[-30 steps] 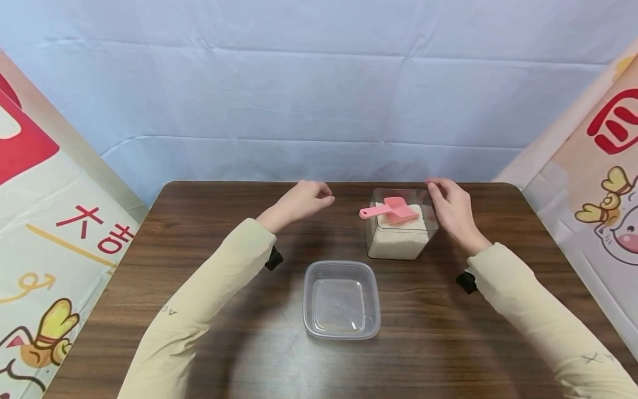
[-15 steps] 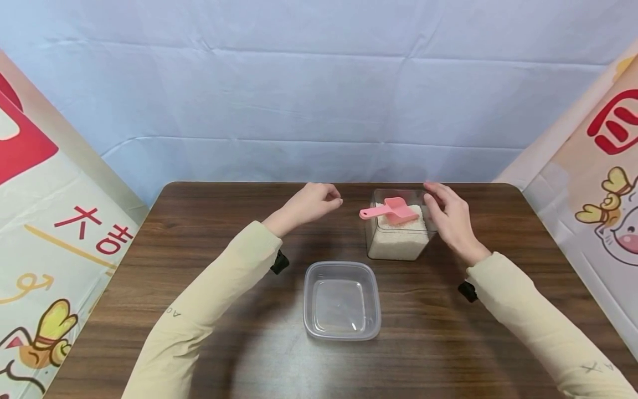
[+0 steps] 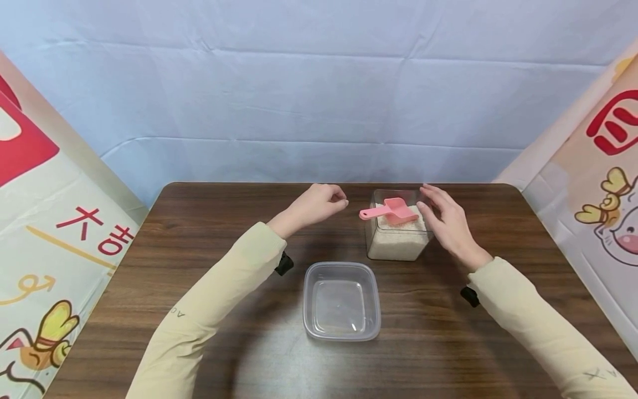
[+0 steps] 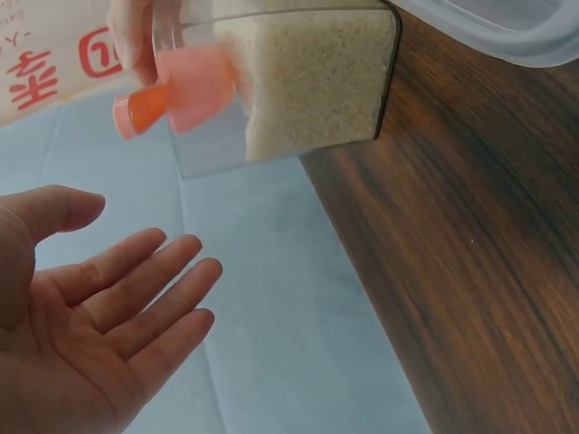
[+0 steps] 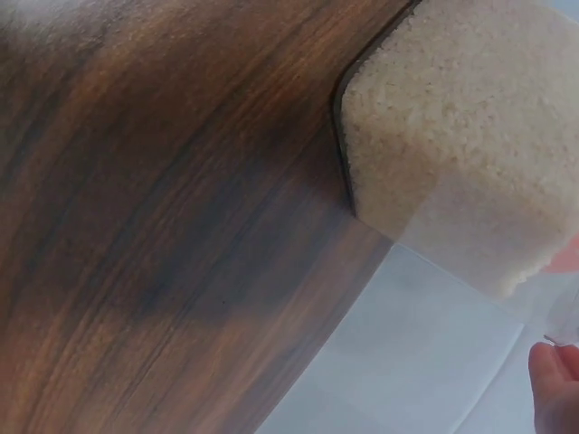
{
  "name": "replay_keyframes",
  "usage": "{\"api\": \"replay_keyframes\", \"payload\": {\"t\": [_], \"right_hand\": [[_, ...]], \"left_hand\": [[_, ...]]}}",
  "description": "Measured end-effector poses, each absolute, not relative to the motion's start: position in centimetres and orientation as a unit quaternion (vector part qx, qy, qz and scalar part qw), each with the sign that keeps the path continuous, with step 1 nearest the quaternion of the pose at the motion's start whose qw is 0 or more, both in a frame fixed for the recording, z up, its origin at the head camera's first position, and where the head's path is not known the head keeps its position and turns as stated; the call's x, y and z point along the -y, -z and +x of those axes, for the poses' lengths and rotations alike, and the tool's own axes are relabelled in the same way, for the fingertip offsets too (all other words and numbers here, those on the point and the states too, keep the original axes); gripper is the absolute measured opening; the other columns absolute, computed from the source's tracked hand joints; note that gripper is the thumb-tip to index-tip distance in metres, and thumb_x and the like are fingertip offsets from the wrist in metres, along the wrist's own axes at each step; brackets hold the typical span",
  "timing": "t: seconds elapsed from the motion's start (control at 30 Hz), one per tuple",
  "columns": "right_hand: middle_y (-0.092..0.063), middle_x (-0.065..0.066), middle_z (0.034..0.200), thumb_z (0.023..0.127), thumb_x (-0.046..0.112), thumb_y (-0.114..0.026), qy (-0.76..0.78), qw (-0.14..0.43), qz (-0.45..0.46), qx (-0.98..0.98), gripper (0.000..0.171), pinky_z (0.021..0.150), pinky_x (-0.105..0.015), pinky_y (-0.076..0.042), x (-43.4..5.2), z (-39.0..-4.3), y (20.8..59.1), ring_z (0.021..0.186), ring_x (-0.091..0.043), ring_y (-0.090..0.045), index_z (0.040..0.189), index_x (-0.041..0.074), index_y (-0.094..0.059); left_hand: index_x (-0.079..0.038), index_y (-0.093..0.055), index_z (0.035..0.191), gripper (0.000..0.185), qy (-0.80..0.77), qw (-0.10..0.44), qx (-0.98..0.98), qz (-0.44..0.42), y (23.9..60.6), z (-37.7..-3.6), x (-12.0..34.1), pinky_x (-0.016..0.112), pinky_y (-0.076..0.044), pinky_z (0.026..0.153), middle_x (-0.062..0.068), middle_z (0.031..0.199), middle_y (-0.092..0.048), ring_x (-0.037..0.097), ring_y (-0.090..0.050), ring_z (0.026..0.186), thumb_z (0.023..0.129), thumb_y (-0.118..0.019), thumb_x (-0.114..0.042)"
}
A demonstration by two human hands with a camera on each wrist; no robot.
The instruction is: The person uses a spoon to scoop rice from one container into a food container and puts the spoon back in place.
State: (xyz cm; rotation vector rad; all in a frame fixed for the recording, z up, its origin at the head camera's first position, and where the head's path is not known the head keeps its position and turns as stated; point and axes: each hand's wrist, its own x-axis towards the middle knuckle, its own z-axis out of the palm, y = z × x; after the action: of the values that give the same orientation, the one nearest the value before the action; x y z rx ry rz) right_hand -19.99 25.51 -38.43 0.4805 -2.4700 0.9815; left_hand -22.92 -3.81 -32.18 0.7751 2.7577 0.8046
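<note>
At a wooden table (image 3: 199, 233), seen from the head camera, a person's right hand (image 3: 446, 224) rests with straight, relaxed fingers against the right wall of a clear jar (image 3: 397, 241) of rice, a pink scoop (image 3: 391, 210) lying on the grains. The left hand (image 3: 315, 203) hovers left of the jar, loosely curled and holding nothing. An empty tub (image 3: 341, 300) sits nearer the person. The left wrist view shows that palm (image 4: 81, 325) spread wide, the scoop's handle (image 4: 145, 104) jutting over the jar's rim. The right wrist view shows the jar's corner (image 5: 452, 136) and one fingertip (image 5: 556, 389). The scoop looks light and stiff, best pinched by its handle; the smooth jar looks heavy and slippery.
</note>
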Motion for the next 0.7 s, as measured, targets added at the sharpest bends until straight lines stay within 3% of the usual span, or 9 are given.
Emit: {"api": "replay_keyframes", "payload": {"t": [0.07,0.23,0.33,0.47,0.63,0.7], "right_hand": [[-0.049,-0.014,0.13,0.091,0.021,-0.055,-0.35,0.212,0.173,0.896,0.04,0.095,-0.011,-0.035,-25.47,-19.9,38.41,0.118,-0.03,-0.046,0.123,-0.002,-0.054],[-0.046,-0.018,0.131,0.09,0.023,-0.057,-0.338,0.198,0.185,0.901,0.045,0.099,-0.046,-0.038,-25.45,-19.72,38.48,0.12,-0.034,-0.043,0.125,-0.004,-0.051],[-0.044,-0.019,0.133,0.088,0.024,-0.06,-0.331,0.189,0.194,0.904,0.049,0.096,-0.053,-0.037,-25.59,-19.67,38.6,0.121,-0.035,-0.041,0.127,-0.004,-0.049],[-0.04,-0.018,0.136,0.086,0.024,-0.063,-0.317,0.18,0.21,0.907,0.054,0.091,-0.047,-0.039,-25.84,-19.62,38.74,0.112,-0.032,-0.046,0.13,-0.002,-0.046],[-0.038,-0.016,0.138,0.083,0.02,-0.067,-0.307,0.183,0.231,0.905,0.057,0.075,-0.027,-0.04,-26.0,-19.62,38.94,0.081,-0.024,-0.049,0.131,-0.002,-0.045],[-0.037,-0.016,0.138,0.083,0.02,-0.067,-0.306,0.179,0.235,0.905,0.058,0.072,-0.024,-0.04,-26.05,-19.58,38.98,0.081,-0.025,-0.051,0.131,-0.002,-0.044]], "left_hand": [[-0.007,-0.063,0.108,0.028,-0.269,0.086,-0.924,0.259,32.13,-22.89,3.77,0.027,-0.05,0.083,0.003,0.102,-0.065,0.012,-0.059,0.095,0.093,-0.05,-0.027],[-0.008,-0.063,0.108,0.027,-0.265,0.084,-0.925,0.257,32.04,-22.83,3.79,0.027,-0.05,0.083,0.002,0.102,-0.065,0.012,-0.059,0.095,0.093,-0.05,-0.027],[-0.008,-0.063,0.108,0.027,-0.264,0.082,-0.926,0.259,32.06,-22.83,3.8,0.027,-0.049,0.084,0.002,0.102,-0.065,0.012,-0.059,0.095,0.093,-0.05,-0.026],[-0.008,-0.063,0.108,0.027,-0.264,0.081,-0.925,0.261,32.08,-22.8,3.75,0.027,-0.049,0.084,0.003,0.102,-0.065,0.012,-0.059,0.096,0.093,-0.05,-0.026],[-0.007,-0.063,0.108,0.028,-0.266,0.086,-0.925,0.259,32.09,-22.74,3.64,0.026,-0.049,0.084,0.003,0.103,-0.065,0.012,-0.059,0.096,0.093,-0.05,-0.026],[-0.007,-0.063,0.109,0.028,-0.266,0.089,-0.924,0.259,32.07,-22.68,3.53,0.027,-0.049,0.084,0.003,0.103,-0.065,0.013,-0.059,0.096,0.093,-0.05,-0.026]]}}
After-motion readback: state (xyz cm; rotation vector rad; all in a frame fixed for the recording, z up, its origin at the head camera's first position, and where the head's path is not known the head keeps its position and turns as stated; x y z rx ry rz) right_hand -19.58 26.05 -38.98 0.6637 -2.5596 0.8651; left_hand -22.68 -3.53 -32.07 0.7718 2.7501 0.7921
